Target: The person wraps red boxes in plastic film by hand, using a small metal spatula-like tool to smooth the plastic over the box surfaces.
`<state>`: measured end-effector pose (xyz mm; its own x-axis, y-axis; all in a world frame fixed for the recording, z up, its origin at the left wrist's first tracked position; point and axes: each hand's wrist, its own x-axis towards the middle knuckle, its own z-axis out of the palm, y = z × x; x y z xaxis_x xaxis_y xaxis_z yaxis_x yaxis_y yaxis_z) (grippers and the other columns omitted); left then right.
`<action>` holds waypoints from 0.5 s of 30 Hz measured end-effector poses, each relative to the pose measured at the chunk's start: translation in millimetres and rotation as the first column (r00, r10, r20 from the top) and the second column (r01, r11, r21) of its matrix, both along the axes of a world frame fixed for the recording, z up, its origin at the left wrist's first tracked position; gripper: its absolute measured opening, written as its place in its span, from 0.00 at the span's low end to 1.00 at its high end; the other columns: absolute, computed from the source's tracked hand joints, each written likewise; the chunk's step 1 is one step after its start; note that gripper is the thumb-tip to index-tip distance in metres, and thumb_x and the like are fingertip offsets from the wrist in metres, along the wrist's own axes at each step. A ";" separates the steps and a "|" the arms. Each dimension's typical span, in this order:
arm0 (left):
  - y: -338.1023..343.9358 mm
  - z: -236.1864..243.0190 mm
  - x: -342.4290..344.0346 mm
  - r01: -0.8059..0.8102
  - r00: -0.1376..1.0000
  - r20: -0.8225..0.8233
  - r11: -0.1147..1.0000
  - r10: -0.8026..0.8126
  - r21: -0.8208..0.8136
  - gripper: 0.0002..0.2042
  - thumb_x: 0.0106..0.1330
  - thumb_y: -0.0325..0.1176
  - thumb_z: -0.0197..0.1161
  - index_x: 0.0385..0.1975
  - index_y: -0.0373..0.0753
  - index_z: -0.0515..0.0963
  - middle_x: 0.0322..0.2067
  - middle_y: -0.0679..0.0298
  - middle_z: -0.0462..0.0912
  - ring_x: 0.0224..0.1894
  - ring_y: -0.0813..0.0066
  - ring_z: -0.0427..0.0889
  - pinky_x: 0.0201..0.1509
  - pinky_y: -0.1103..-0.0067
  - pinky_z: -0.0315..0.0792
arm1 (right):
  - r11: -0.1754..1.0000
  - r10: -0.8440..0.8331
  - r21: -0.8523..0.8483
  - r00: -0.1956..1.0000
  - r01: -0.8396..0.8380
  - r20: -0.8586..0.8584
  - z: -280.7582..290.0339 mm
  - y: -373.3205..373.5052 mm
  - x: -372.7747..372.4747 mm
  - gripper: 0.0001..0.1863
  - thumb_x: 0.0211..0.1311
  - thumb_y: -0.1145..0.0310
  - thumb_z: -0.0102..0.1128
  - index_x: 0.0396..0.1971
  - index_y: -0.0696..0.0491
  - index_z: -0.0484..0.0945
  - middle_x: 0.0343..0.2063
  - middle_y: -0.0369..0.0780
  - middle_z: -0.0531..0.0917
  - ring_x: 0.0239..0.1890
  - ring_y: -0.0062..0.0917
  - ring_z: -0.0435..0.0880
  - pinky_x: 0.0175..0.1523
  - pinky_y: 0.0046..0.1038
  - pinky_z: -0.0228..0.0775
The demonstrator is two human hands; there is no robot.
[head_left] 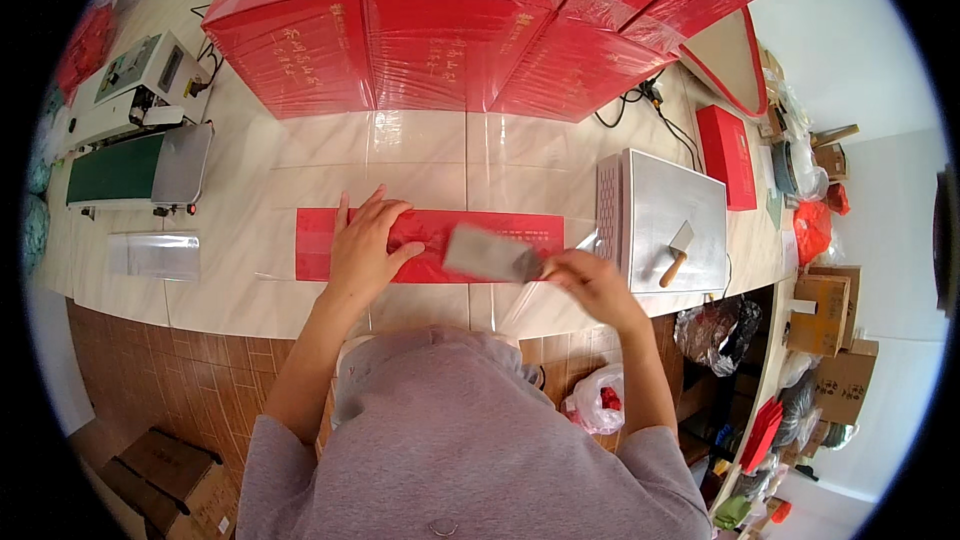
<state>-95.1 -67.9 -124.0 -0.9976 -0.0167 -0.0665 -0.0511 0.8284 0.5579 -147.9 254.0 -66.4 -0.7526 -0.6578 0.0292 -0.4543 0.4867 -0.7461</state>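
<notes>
A long, flat red piece (pixel 470 270), which looks like a box in clear film, lies crosswise on the pale marbled table in front of me. On its left part rests my left hand (pixel 368 240), with the fingers spread. My right hand (pixel 590 285) grips a scraper (pixel 488 254) with a broad metal blade, blurred by motion. That blade hovers over or touches the middle of the red piece; I cannot tell which. To the right, a second scraper (pixel 676 258) with a wooden handle lies on a silver metal-topped device (pixel 655 205).
Large film-wrapped red boxes (pixel 420 50) stand stacked at the back. A machine with a green belt (pixel 115 175) stands at left, behind a clear film stack (pixel 153 256). Cables (pixel 672 125) and a red box (pixel 726 158) lie at right; a white bag (pixel 597 400) sits below the table.
</notes>
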 end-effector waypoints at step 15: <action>-3.5 -9.8 -2.3 0.051 0.995 -0.087 0.998 -0.049 0.021 0.19 0.65 0.39 0.62 0.55 0.45 0.73 0.54 0.68 0.76 0.70 0.69 0.61 0.76 0.57 0.39 | 0.973 0.078 0.223 0.992 -0.054 -0.099 -17.3 -26.0 -11.9 0.14 0.63 0.59 0.61 0.43 0.51 0.83 0.34 0.40 0.86 0.34 0.36 0.86 0.37 0.34 0.78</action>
<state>-97.5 -71.4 -133.8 -0.9992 0.0342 0.0202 0.0395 0.8153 0.5777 -159.8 228.0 -83.6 -0.7079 -0.7050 -0.0436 -0.5619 0.5994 -0.5700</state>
